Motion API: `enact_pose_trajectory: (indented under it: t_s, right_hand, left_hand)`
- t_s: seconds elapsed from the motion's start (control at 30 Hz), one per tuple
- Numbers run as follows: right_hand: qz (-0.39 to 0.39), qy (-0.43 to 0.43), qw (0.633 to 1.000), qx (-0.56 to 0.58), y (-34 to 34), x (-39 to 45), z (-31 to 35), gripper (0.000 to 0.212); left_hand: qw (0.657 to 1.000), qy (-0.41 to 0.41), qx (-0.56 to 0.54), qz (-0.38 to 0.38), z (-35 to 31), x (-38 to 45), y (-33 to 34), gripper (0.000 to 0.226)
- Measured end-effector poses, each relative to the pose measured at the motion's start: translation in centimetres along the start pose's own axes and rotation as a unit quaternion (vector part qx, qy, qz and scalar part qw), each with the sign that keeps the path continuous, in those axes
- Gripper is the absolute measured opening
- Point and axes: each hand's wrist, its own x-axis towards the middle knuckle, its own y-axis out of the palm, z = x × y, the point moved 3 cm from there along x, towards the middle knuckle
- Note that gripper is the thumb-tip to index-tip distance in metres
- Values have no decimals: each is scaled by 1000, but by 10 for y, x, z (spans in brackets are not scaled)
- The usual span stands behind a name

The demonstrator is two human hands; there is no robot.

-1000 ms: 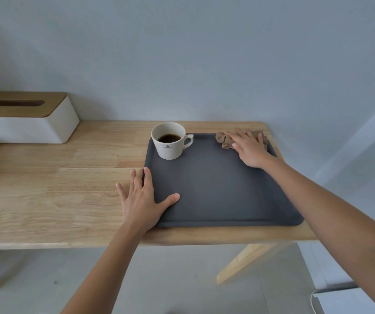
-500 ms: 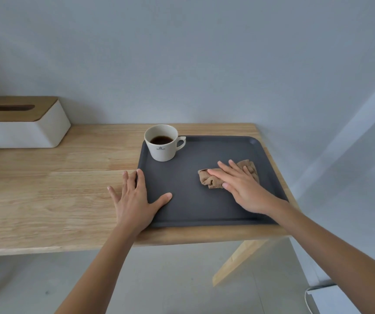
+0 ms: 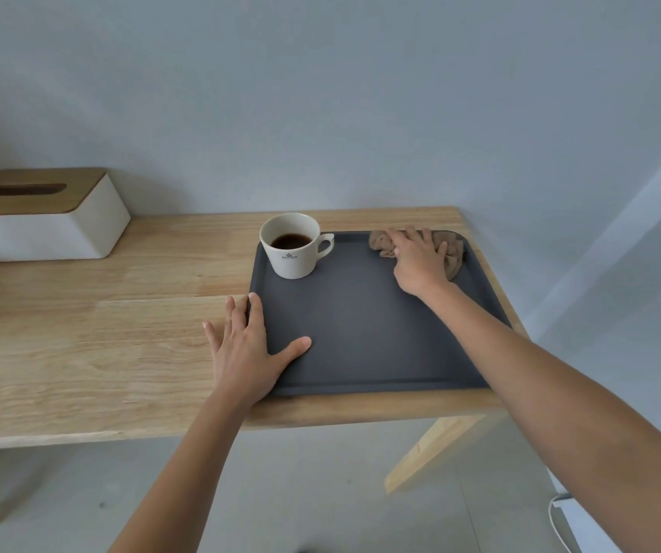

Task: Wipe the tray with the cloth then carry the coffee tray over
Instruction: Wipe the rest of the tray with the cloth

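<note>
Fingers (image 3: 412,238) of the right hand (image 3: 418,263) press flat on the brown cloth (image 3: 453,255), at the dark tray's (image 3: 361,333) one-o'clock corner.
Left hand (image 3: 247,349), splayed, pins the seven-o'clock rim; wipe with even pressure, clear of the coffee cup (image 3: 291,245) at eleven. Its small dark logo is unreadable.

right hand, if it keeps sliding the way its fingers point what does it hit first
Probably the tray's raised far rim, just past the cloth under the right hand; beyond that, the wall.
</note>
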Motion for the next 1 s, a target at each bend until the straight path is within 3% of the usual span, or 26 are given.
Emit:
enact_pose_trajectory:
  t_s: [0.13, 0.23, 0.33, 0.6, 1.0]
  right_hand:
    - [35, -120, 992, 3, 13, -8, 45, 62]
    - [78, -158, 984, 12, 12, -4, 55, 55]
    - [99, -149, 984, 16, 5, 1, 36, 52]
    - [45, -31, 998, 12, -12, -1, -20, 56]
    - [113, -116, 984, 80, -33, -163, -22, 56]
  left_hand:
    - [1000, 1, -1, -2, 0, 0, -1, 110]
    - [1000, -7, -3, -8, -1, -1, -1, 109]
    - [1000, -15, 4, -12, -1, -2, -2, 109]
    - [999, -30, 16, -21, -3, -4, -3, 106]
    - [999, -34, 17, -18, -3, -3, -2, 101]
